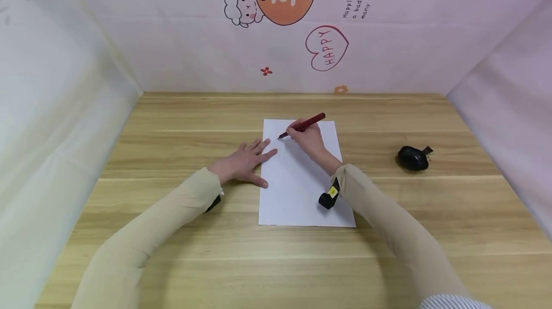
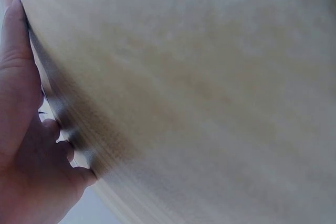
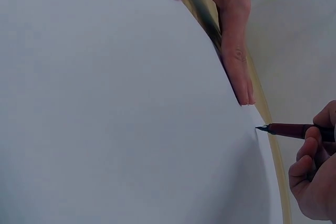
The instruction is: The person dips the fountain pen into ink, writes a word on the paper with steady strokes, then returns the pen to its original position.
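A white sheet of paper point(image 1: 284, 199) lies on the wooden table point(image 1: 181, 242). My right hand point(image 1: 309, 140) pinches a dark red fountain pen point(image 1: 314, 120) over the sheet's upper part. In the right wrist view the nib of the pen point(image 3: 286, 129) meets the paper or is just above it; I cannot tell which. Spread flat, my left hand point(image 1: 241, 163) rests at the paper's left edge, its thumb and some fingertips on the sheet. The left wrist view shows that hand point(image 2: 26, 156) from the thumb side, along with much bare wood. No writing is discernible on the paper.
A small black rounded object point(image 1: 412, 158) with a short tab sits on the table to the right. A black wrist camera point(image 1: 327, 200) hangs below my right sleeve, over the paper. Printed white cloth point(image 1: 194, 60) encloses the back and sides.
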`<action>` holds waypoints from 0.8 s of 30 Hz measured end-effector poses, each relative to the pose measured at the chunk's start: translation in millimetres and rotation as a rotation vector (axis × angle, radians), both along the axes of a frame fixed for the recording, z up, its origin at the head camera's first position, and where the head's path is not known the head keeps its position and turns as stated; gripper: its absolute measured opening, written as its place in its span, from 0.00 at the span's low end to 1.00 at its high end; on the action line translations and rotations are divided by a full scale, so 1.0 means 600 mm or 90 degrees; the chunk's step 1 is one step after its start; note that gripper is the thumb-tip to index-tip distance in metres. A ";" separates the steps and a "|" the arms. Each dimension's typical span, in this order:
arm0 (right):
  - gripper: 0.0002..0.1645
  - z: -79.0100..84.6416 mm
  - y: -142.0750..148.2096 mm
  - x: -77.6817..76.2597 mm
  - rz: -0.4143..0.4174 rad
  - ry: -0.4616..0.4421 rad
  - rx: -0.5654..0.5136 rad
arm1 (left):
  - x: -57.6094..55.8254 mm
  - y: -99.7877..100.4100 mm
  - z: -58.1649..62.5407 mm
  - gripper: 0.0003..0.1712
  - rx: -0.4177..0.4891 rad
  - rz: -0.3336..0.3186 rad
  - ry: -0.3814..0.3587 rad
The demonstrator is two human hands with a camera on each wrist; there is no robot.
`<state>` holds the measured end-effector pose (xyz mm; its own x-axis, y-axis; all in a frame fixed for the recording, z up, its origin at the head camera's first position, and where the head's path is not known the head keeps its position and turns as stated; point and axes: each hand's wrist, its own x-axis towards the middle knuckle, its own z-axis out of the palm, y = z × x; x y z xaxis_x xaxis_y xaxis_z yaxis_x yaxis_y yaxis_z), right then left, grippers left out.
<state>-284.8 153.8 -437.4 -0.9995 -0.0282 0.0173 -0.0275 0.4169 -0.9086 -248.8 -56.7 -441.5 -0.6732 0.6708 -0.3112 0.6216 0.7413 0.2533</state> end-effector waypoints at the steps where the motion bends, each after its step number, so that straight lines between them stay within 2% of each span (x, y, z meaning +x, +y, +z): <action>1: 0.12 0.000 0.001 0.000 -0.002 -0.002 0.001 | 0.000 0.000 0.000 0.56 -0.001 0.000 -0.001; 11: 0.11 -0.002 0.010 -0.001 -0.023 -0.010 -0.006 | -0.002 0.003 -0.001 0.56 0.001 -0.008 0.005; 24: 0.11 -0.001 0.024 0.001 -0.042 -0.013 -0.008 | -0.004 0.003 -0.003 0.57 -0.005 0.004 -0.006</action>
<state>-284.3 168.1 -438.2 -0.9993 0.0378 -0.0035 0.0185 0.4057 -0.9138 -251.0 -54.7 -443.3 -0.6739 0.6646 -0.3228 0.6148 0.7467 0.2540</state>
